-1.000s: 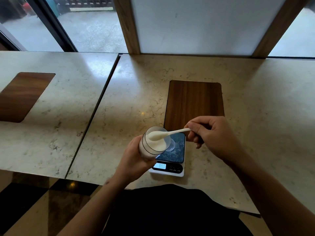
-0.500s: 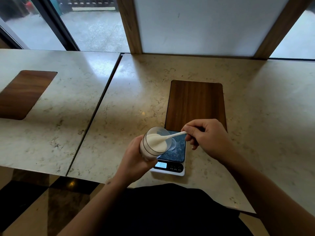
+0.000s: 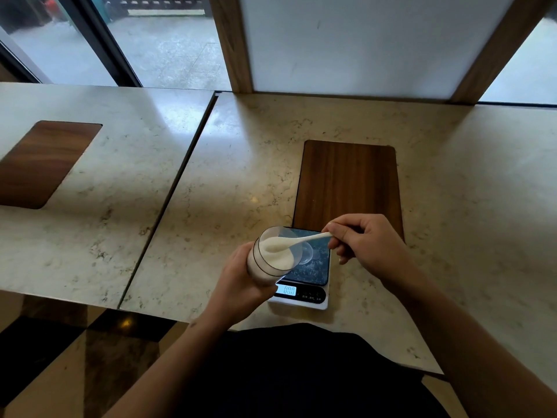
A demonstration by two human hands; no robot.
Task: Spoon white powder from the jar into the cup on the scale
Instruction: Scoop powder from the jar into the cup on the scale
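Note:
My left hand (image 3: 241, 279) grips a clear jar (image 3: 272, 254) of white powder, tilted with its mouth toward the right, just above the left edge of the scale (image 3: 304, 282). My right hand (image 3: 366, 242) pinches the handle of a white spoon (image 3: 301, 241) whose bowl lies in the powder at the jar's mouth. A small clear cup (image 3: 307, 253) stands on the scale's dark platform, partly hidden behind the jar's rim. The scale's lit display (image 3: 290, 290) faces me.
The scale sits near the front edge of a marble table (image 3: 235, 191), touching a dark wood inlay (image 3: 349, 185) behind it. A second table with its own wood inlay (image 3: 42, 164) adjoins on the left across a narrow gap. Windows and wood posts stand behind.
The spoon's bowl has dipped deeper into the powder at the jar's mouth, and my right hand has shifted slightly down and left. The jar stays tilted in my left hand.

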